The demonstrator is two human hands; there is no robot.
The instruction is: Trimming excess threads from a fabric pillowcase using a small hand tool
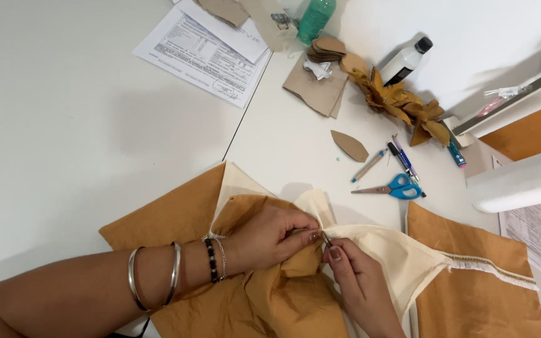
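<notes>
Fingers of your right hand (357, 275) pinch shut on a thin metal tool (326, 238) (too small to identify), its tip at the cream fabric (402, 253). Your left hand (270, 236) grips that fabric's bunched fold right beside it, over mustard cloth (283, 294). Blue-handled scissors (392, 187) lie farther off.

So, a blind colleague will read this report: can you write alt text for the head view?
Two hands, left hand and right hand, pinch a small metal tool at a seam in mustard-and-cream fabric on a white table. Blue-handled scissors, pens and printed papers lie beyond.
</notes>
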